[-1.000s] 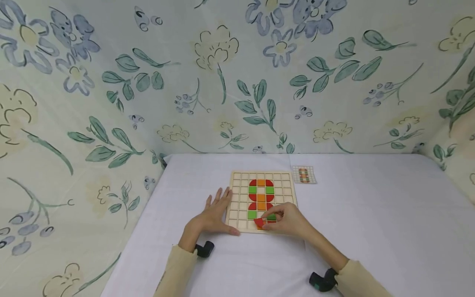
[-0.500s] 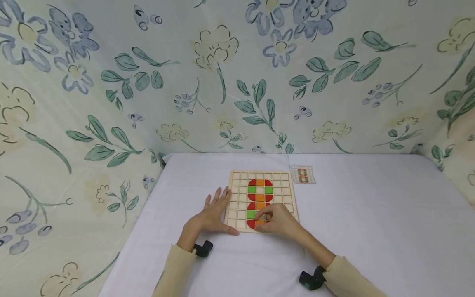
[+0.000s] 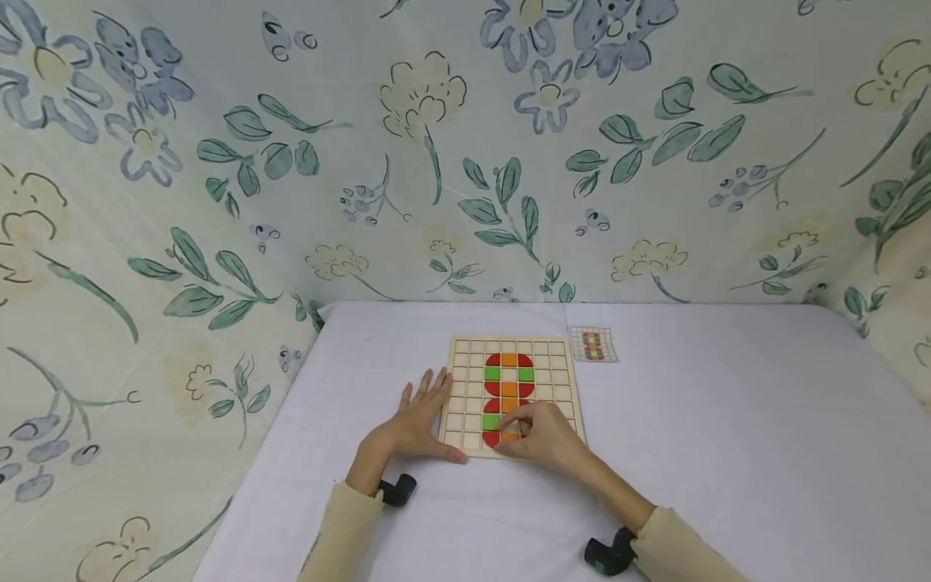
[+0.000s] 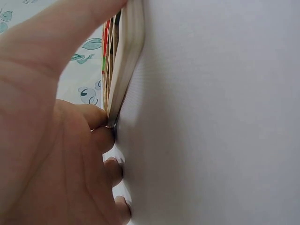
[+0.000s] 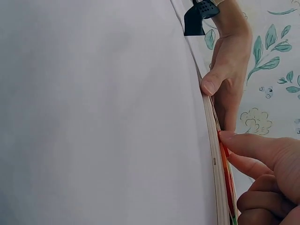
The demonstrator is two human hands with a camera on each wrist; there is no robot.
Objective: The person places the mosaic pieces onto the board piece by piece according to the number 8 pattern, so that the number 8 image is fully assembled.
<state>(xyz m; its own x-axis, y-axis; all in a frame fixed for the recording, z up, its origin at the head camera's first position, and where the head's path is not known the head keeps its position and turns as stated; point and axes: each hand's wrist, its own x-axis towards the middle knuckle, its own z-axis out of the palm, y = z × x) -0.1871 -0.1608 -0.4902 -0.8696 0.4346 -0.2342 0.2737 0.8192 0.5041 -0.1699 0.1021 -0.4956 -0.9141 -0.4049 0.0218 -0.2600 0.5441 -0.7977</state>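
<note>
A square wooden grid board [image 3: 462, 390] lies on the table with red, orange and green tiles set in its middle columns. At the lower left of that pattern, a red quarter-round tile [image 3: 490, 440] lies at its cell, with the thumb and index finger of my right hand [image 3: 551, 437] pinching it. That hand covers the tiles to the lower right. My left hand [image 3: 413, 426] rests at the board's left side, fingers spread and touching the edge, thumb by the near corner. In the left wrist view the board's side [image 4: 131, 42] meets the fingers.
A small printed card [image 3: 594, 345] showing a coloured grid pattern lies just past the board's far right corner. A white cloth [image 3: 727, 420] covers the table. Flowered fabric [image 3: 407, 162] hangs behind it. Black wrist devices [image 3: 611, 553] sit below both hands.
My right hand has moved left with the red tile, from tilted above the bottom row down to the pattern's lower left cell. The left hand stays at the board's edge.
</note>
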